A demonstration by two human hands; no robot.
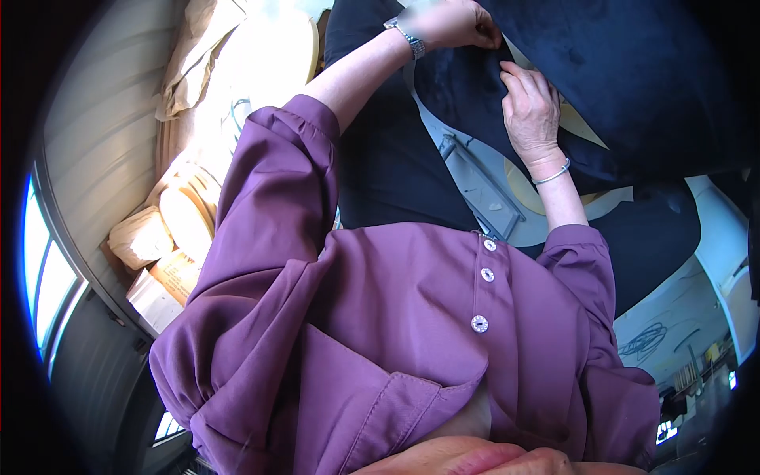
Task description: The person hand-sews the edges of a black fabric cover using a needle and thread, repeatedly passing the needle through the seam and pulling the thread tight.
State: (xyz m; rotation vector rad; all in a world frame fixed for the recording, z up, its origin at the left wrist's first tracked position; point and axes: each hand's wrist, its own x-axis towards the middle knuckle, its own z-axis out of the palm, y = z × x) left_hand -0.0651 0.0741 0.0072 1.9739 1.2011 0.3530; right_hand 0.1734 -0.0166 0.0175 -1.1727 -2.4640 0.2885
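Observation:
Dark cloth [657,71] with pale edges and cut-out gaps spreads across the upper part of the head view. My left hand [455,25], with a metal watch at the wrist, has its fingers closed in a pinch at the dark cloth's edge. The tips of that pinch are partly hidden. Just below and to the right, my right hand [530,111] wears a bracelet, and its bent fingers close on the cloth beside a pale yellow strip [582,127]. Its thumb is hard to make out. Both hands are close together but apart.
Under the cloth, a grey metal plate [479,186] shows through a gap. Brown paper packages [142,237] and a cardboard box [176,273] stand at the left, near a ribbed wall [95,103]. At lower right lies a pale floor [665,317] with a coiled dark cord [645,340].

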